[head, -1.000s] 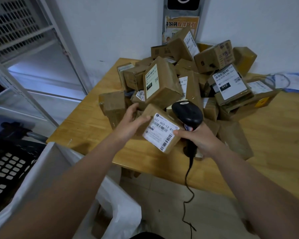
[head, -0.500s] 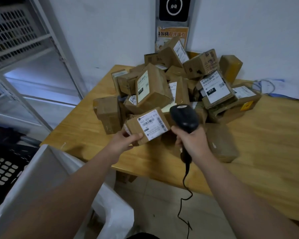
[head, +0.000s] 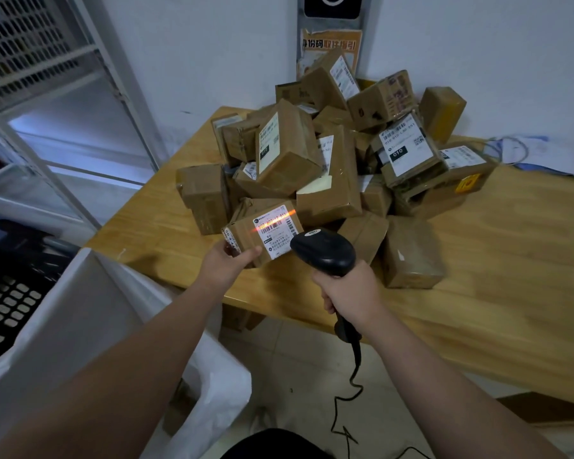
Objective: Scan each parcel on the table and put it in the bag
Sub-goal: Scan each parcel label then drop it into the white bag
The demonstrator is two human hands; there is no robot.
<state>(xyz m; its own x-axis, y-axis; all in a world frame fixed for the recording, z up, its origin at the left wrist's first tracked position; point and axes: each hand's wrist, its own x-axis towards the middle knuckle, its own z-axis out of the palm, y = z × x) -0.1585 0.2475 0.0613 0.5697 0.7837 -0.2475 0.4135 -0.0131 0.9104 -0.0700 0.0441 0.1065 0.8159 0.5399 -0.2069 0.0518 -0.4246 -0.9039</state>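
Note:
My left hand (head: 227,265) grips a small brown parcel (head: 252,238) by its near left corner, white label up, just above the table's front edge. An orange scan line crosses the label's barcode. My right hand (head: 350,293) grips the handle of a black barcode scanner (head: 323,250), whose head points at the label from the right. Behind them a heap of several brown parcels (head: 332,160) covers the wooden table (head: 494,276). The white bag (head: 80,326) stands open at the lower left, below the table's corner.
A metal shelf frame (head: 90,104) and a black perforated crate (head: 7,303) stand at the left. The scanner's cable (head: 352,385) hangs to the tiled floor. A poster (head: 328,48) is on the wall behind the heap. Papers and a wire loop (head: 517,150) lie at the table's far right.
The parcel has shifted slightly left with its label turned toward the scanner. The scanner has come in from the right, and its orange line now lies across the barcode.

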